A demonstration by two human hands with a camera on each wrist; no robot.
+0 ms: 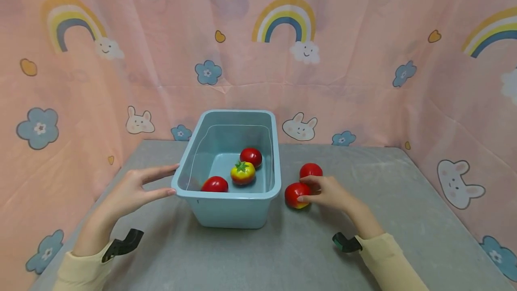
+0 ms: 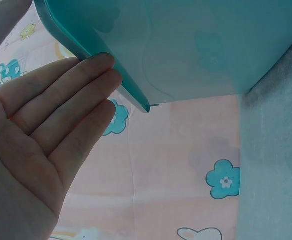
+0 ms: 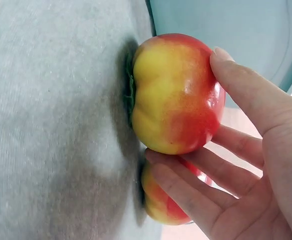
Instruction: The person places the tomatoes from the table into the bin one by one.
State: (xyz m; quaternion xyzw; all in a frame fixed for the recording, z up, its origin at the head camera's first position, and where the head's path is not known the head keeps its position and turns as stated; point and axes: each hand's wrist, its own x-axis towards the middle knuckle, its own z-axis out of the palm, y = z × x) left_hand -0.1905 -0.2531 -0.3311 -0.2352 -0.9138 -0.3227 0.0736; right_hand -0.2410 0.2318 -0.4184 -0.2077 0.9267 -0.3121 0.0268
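One left hand (image 1: 135, 192), one right hand (image 1: 330, 192); between them one bin (image 1: 230, 212) containing three tomatoes (image 1: 243, 174); two more tomatoes (image 1: 293, 193) at the right hand.

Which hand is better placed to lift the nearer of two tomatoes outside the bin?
Right hand, I judge: its fingers and thumb are around the nearer tomato, while the left hand touches the bin on its other side.
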